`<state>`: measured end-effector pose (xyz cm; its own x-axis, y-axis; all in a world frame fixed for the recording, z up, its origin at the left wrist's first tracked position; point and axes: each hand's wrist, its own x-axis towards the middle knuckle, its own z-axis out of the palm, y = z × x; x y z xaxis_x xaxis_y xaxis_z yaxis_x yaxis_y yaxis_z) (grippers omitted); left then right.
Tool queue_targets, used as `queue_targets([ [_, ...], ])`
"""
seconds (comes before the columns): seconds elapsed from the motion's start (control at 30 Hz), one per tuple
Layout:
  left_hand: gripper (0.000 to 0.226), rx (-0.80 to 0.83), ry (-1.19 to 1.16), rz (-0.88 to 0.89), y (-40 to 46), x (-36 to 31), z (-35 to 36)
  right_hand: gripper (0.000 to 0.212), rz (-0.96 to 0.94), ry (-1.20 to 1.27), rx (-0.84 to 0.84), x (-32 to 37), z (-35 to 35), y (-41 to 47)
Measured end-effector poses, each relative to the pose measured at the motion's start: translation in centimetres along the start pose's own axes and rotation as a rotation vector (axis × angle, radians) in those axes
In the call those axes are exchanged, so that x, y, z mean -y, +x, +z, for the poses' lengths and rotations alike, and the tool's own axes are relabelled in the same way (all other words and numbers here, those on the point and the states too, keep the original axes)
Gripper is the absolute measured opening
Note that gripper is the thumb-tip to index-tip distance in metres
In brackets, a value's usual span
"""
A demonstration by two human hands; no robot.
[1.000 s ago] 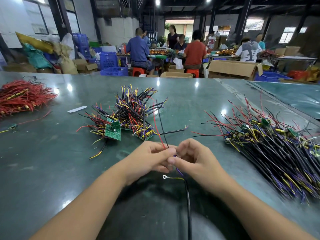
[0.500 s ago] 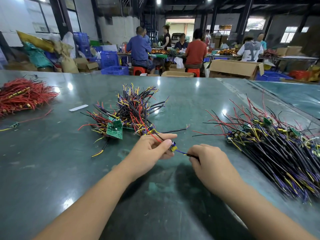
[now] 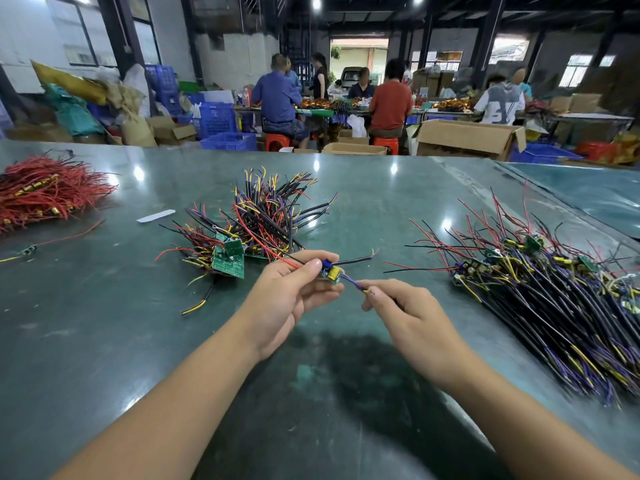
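The 2 hands are raised just above the green table [image 3: 86, 341]. The left hand [image 3: 287, 299] has its fingers curled, and thumb and fingertips [image 3: 313, 264] pinch a small circuit board [image 3: 331, 272] with blue and yellow parts. The right hand [image 3: 412, 317] is curled too, thumb and forefinger clamped on a purple wire [image 3: 351, 282] that runs taut from the board, so the board sits between the 2 sets of fingertips, touching the left ones. A red wire [image 3: 282, 259] leaves the board across the left fingers, and a black wire [image 3: 353, 260] sticks out just beyond the right fingertips.

Just past the left fingers lies a heap of wired boards [image 3: 270, 213], with 1 green board [image 3: 228, 258] tilted up at its near edge. Well to the right of the right fingers spreads a long bundle of black, purple and yellow leads [image 3: 554, 306].

Farther left of the left fingers lie a white strip [image 3: 156, 215] and a pile of red wires [image 3: 45, 192].

Beyond the table's far edge stands an open cardboard box [image 3: 467, 138], and seated people [image 3: 389, 103] work at another bench.
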<state>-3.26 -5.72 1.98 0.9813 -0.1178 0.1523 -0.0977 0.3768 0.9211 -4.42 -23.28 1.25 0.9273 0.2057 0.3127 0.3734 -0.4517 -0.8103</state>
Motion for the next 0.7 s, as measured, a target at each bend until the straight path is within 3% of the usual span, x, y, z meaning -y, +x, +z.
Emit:
queue_targets([
  [0.1,0.030,0.019,-0.004,0.003,0.0,-0.1,0.0,0.027,0.109,0.077,-0.020,0.2,-0.4,0.3],
  [0.47,0.024,0.097,0.031,-0.009,-0.2,-0.1,0.1,0.012,0.279,0.439,0.017,1.2,-1.6,0.2],
  [0.7,0.015,0.120,-0.052,-0.069,-0.4,-0.1,0.1,0.014,0.280,0.394,-0.040,1.3,-1.5,0.2],
])
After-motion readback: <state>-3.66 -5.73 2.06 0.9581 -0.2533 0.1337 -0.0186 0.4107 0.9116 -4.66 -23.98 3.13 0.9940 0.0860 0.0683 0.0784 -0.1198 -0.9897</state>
